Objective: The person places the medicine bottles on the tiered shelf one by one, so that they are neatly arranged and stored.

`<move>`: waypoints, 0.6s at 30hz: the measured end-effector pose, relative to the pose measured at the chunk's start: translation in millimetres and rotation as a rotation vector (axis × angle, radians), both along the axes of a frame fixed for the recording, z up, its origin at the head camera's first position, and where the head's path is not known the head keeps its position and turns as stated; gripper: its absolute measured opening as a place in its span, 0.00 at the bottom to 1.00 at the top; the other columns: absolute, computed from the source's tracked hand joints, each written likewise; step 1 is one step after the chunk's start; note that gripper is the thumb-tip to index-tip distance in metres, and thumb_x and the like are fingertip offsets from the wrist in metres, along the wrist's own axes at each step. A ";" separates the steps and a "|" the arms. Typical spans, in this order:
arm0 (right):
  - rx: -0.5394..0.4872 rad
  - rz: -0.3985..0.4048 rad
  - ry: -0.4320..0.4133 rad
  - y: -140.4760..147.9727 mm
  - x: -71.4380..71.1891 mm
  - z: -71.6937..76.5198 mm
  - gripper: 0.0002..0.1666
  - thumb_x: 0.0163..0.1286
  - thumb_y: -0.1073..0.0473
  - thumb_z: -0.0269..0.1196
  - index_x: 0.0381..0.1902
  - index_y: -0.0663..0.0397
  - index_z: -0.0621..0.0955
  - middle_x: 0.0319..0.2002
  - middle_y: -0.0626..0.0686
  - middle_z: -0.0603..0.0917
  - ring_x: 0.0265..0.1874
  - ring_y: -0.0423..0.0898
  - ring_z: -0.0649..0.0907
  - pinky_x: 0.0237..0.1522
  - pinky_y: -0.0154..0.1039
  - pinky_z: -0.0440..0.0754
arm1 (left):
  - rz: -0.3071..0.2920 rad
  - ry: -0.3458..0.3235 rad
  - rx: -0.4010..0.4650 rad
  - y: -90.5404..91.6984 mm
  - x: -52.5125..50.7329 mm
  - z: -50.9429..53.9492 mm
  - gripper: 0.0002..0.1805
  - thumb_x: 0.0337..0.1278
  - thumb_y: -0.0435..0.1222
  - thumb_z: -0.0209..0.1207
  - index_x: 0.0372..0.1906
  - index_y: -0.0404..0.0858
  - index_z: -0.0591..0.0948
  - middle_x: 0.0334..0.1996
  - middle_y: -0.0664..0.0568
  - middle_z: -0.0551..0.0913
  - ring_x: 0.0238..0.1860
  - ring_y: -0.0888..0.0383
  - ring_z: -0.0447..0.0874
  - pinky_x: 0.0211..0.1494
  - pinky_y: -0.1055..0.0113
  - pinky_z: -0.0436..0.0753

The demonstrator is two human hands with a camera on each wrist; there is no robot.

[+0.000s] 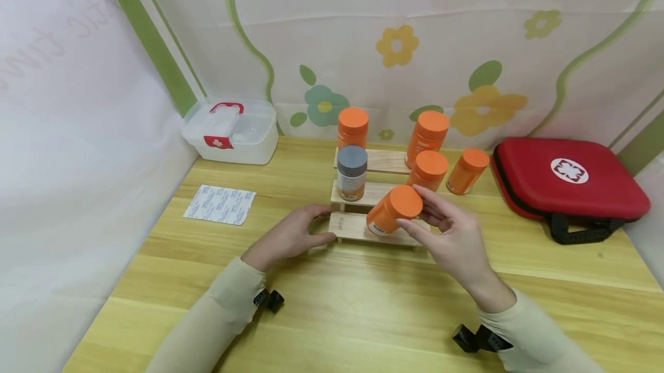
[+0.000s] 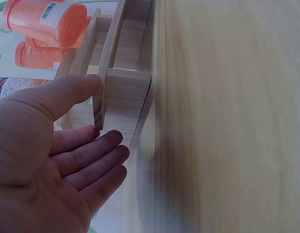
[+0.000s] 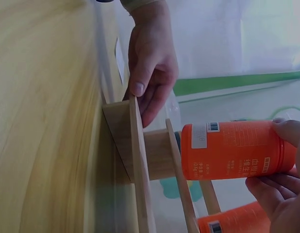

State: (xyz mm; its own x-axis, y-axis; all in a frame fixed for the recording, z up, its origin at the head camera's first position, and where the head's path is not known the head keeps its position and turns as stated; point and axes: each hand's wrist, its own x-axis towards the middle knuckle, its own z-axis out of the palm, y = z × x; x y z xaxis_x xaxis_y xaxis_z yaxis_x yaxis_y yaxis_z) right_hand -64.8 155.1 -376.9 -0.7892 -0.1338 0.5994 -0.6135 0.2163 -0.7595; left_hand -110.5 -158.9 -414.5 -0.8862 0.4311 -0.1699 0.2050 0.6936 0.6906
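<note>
My right hand [image 1: 459, 240] holds an orange bottle [image 1: 386, 216] near its lid, thumb on one side and fingers on the other. The bottle leans over the lowest tier of a three-step wooden rack [image 1: 349, 226]; in the right wrist view its labelled body [image 3: 227, 150] is apart from the boards. At the rack's left end, my left hand [image 1: 293, 234] pinches the lowest board between thumb and index finger, while the other fingers [image 2: 104, 165] extend past it. A grey-lidded bottle [image 1: 352, 174] and an orange bottle [image 1: 427, 169] stand on the middle tier.
Two orange bottles, one left [image 1: 353, 126] and one right [image 1: 427, 136], stand on the top tier. Another orange bottle [image 1: 467, 171] is right of the rack, beside a red first-aid case [image 1: 565, 180]. At left lie a clear box [image 1: 233, 136] and a white printed packet [image 1: 220, 204].
</note>
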 end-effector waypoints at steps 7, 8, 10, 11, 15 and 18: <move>0.017 -0.013 -0.066 -18.2 -7.5 -7.6 0.40 0.54 0.81 0.77 0.67 0.69 0.82 0.56 0.69 0.89 0.54 0.30 0.89 0.52 0.30 0.90 | 0.005 0.002 0.001 0.2 0.1 -0.6 0.36 0.71 0.48 0.71 0.77 0.40 0.75 0.76 0.46 0.77 0.79 0.46 0.74 0.84 0.46 0.72; 0.022 -0.016 -0.071 -20.7 -8.5 -8.9 0.39 0.55 0.80 0.78 0.67 0.69 0.82 0.57 0.68 0.90 0.54 0.30 0.89 0.52 0.31 0.91 | 0.004 0.004 0.004 0.2 0.1 -0.8 0.36 0.71 0.48 0.71 0.77 0.40 0.75 0.76 0.46 0.77 0.79 0.46 0.74 0.84 0.46 0.72; 0.024 -0.017 -0.081 -26.0 -10.2 -11.7 0.39 0.56 0.79 0.78 0.67 0.69 0.82 0.57 0.67 0.89 0.55 0.29 0.88 0.53 0.32 0.91 | 0.001 0.009 0.007 0.2 0.2 -1.0 0.36 0.71 0.47 0.71 0.77 0.39 0.76 0.76 0.46 0.78 0.78 0.46 0.74 0.84 0.46 0.72; 0.022 -0.016 -0.084 -28.7 -10.6 -12.7 0.39 0.56 0.79 0.78 0.67 0.69 0.82 0.58 0.67 0.89 0.55 0.29 0.88 0.53 0.31 0.90 | -0.002 0.014 0.009 0.2 0.2 -1.1 0.36 0.71 0.47 0.70 0.77 0.39 0.76 0.76 0.45 0.78 0.78 0.46 0.74 0.83 0.46 0.72; -0.007 -0.012 -0.093 -38.8 -11.5 -16.4 0.38 0.56 0.79 0.78 0.67 0.70 0.82 0.59 0.69 0.88 0.56 0.28 0.87 0.54 0.29 0.89 | -0.009 0.020 0.010 0.5 0.6 -0.6 0.36 0.71 0.47 0.70 0.77 0.37 0.75 0.76 0.44 0.78 0.78 0.45 0.75 0.84 0.46 0.72; -0.021 -0.016 -0.103 -45.2 -11.6 -18.3 0.39 0.55 0.80 0.78 0.66 0.71 0.82 0.58 0.70 0.88 0.56 0.28 0.87 0.54 0.28 0.89 | -0.009 0.018 0.007 0.2 1.3 0.2 0.36 0.72 0.47 0.70 0.77 0.38 0.75 0.76 0.44 0.78 0.78 0.45 0.74 0.84 0.46 0.72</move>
State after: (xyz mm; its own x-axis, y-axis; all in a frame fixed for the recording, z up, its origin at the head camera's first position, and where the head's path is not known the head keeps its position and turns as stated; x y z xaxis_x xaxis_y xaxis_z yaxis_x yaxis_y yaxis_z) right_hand -76.4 109.9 -395.2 -0.8485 -0.1091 0.5179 -0.5289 0.2088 -0.8226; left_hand -109.3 -158.7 -414.2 -0.8853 0.4398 -0.1511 0.2232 0.6869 0.6917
